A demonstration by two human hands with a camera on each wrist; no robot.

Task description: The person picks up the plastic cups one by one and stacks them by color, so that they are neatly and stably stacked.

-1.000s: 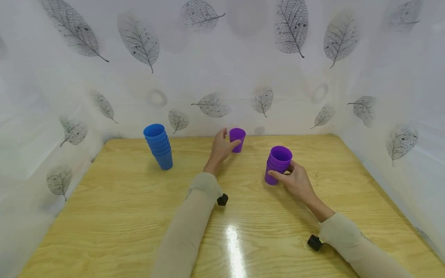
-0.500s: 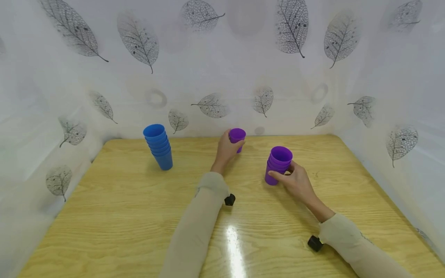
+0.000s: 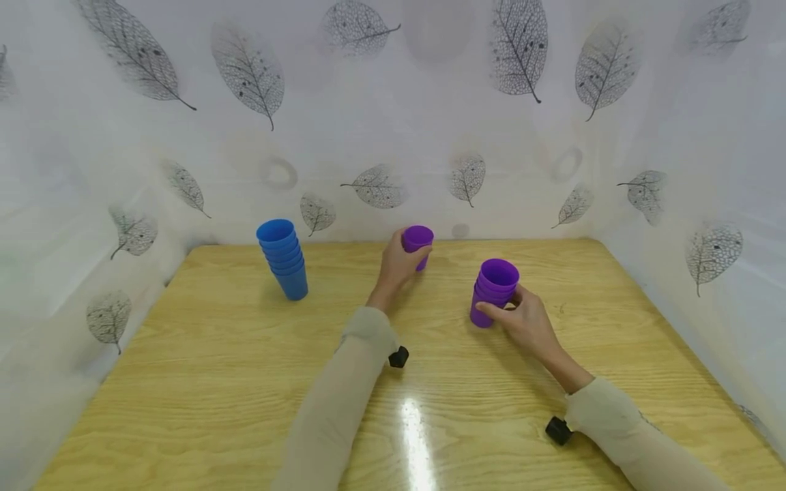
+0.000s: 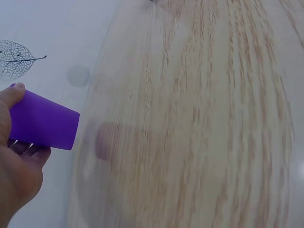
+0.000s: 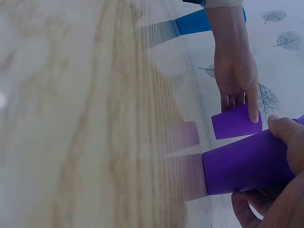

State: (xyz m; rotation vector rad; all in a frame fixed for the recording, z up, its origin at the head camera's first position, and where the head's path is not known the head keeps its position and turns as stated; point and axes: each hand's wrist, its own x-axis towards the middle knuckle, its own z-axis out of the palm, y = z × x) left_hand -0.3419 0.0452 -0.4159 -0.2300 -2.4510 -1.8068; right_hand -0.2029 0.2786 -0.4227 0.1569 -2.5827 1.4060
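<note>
A single purple cup (image 3: 418, 236) is gripped by my left hand (image 3: 398, 263) near the table's far edge, thumb and fingers round its sides. In the left wrist view, that purple cup (image 4: 45, 121) is slightly off the table, with a gap before its reflection. My right hand (image 3: 527, 322) holds a stack of purple cups (image 3: 495, 283) nearer the front and to the right. Seen from the right wrist, the purple stack (image 5: 247, 164) stands with its base on the tabletop. A leaning-looking stack of blue cups (image 3: 285, 259) stands at the left, apart from both hands.
The glossy wooden table (image 3: 245, 395) reflects the cups and a bright light. A pale cloth with a leaf print (image 3: 424, 123) hangs behind and along both sides. Each wrist carries a small black device, such as the black block (image 3: 559, 431) at the right sleeve.
My left hand has moved right to the single purple cup, closed its fingers round it and lifted it slightly. The right hand and its stack stay in place.
</note>
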